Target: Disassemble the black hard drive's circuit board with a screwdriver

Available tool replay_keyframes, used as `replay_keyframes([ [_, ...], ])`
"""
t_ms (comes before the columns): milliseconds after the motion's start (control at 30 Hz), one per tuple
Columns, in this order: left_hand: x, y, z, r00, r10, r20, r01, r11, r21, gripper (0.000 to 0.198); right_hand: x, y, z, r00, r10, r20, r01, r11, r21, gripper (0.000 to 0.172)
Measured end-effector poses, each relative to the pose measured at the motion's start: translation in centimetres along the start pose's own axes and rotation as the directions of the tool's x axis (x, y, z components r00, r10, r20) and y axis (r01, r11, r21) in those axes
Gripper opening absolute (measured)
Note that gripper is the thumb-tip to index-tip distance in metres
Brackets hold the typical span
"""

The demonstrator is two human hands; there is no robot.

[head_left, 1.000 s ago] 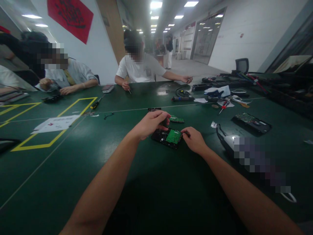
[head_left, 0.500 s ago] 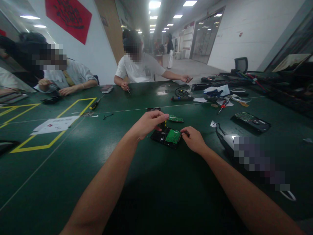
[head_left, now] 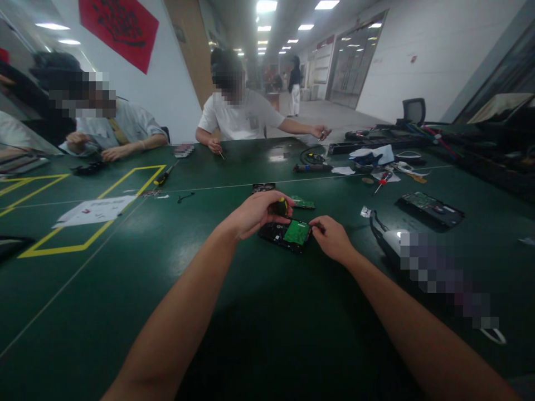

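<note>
A black hard drive with a green circuit board on top lies on the dark green table in front of me. My left hand is closed round a screwdriver with a black and yellow handle, held upright over the drive's far left part. My right hand rests at the drive's right edge, its fingers curled and pinched against the corner of the board.
A loose green board lies just behind the drive. Another hard drive sits to the right, near tools and cables. A paper sheet lies in a yellow taped square at left. Two people sit across the table.
My left hand has turned slightly, so more of the screwdriver handle shows above the drive. My right hand stays at the drive's right edge.
</note>
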State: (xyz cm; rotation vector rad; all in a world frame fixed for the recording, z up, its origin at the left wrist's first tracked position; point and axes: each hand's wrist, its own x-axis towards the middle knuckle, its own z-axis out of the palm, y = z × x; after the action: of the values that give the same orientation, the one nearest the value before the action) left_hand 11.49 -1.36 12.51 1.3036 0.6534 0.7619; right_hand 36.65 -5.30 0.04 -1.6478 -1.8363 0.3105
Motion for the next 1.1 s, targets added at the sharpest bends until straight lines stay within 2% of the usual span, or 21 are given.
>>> replay_keyframes([
  [100, 0.0, 0.0, -0.4, 1.000, 0.004, 0.007, -0.004, 1.000, -0.003, 0.024, 0.0, 0.0, 0.0, 1.000, -0.009, 0.001, 0.009, 1.000, 0.000, 0.021],
  [300, 0.1, -0.3, -1.0, 1.000, 0.024, -0.015, -0.022, 0.993, 0.116, 0.028, -0.1, -0.2, -0.1, 1.000, -0.007, 0.004, 0.007, 1.000, 0.006, 0.020],
  [500, 0.2, -0.4, -0.7, 0.993, 0.065, -0.100, -0.041, 0.974, 0.224, 0.034, -0.1, -0.2, -0.1, 1.000, -0.019, -0.001, 0.019, 1.000, 0.003, 0.020],
  [667, 0.2, -0.8, -0.4, 0.989, 0.090, -0.121, -0.055, 0.963, 0.264, 0.039, -0.1, -0.1, -0.1, 1.000, -0.025, 0.004, 0.025, 1.000, -0.012, 0.020],
  [767, 0.1, -0.8, 0.0, 0.993, 0.085, -0.078, -0.057, 0.951, 0.303, 0.040, 0.0, 0.0, 0.0, 1.000, -0.024, 0.004, 0.024, 1.000, -0.018, 0.020],
  [967, -0.4, 0.1, 0.2, 0.989, 0.082, 0.123, -0.121, 0.926, 0.357, 0.031, 0.0, 0.1, 0.1, 1.000, -0.025, 0.004, 0.025, 1.000, -0.003, 0.020],
  [1100, -0.5, 0.3, 0.1, 0.996, 0.048, 0.080, -0.067, 0.964, 0.256, 0.023, 0.0, 0.1, 0.0, 0.999, -0.034, -0.005, 0.034, 0.999, 0.000, 0.020],
])
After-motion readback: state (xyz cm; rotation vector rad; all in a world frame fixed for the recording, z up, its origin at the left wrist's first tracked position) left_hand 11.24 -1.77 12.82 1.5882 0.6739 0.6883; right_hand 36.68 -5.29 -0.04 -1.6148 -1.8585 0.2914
